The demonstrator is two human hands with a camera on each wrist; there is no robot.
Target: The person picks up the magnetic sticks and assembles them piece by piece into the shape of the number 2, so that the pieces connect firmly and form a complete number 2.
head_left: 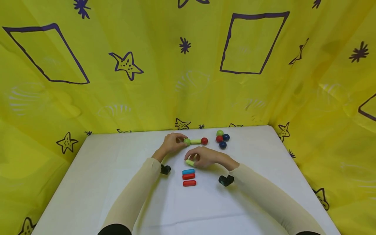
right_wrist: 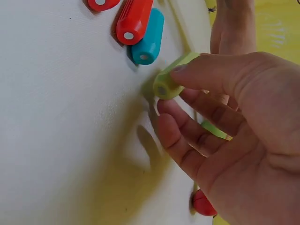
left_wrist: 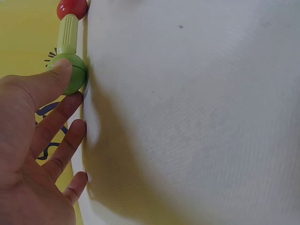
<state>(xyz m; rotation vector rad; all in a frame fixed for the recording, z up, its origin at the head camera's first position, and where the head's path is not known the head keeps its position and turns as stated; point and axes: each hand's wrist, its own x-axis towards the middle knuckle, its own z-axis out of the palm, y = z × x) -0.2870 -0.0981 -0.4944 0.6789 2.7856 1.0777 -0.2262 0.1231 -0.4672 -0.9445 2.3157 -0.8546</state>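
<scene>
Near the far side of the table, my left hand [head_left: 171, 143] pinches a green ball [left_wrist: 77, 70] between thumb and index finger. The ball joins one end of a pale green stick [head_left: 195, 141], and a red ball [head_left: 204, 141] is on the other end. Closer to me, my right hand [head_left: 205, 157] pinches a second pale green stick [right_wrist: 165, 84] by thumb and fingers. A round grey spot shows on this stick's end in the right wrist view. Just nearer than that hand lie a blue stick [head_left: 188, 171] and two red sticks, one a red stick [head_left: 189, 183] set slightly apart.
Right of the joined piece sits a cluster of loose balls: a green ball [head_left: 220, 133], a red ball [head_left: 219, 139] and two dark blue balls, one a blue ball [head_left: 223, 145] in front. A yellow patterned curtain [head_left: 158, 81] hangs behind the white table [head_left: 117, 156].
</scene>
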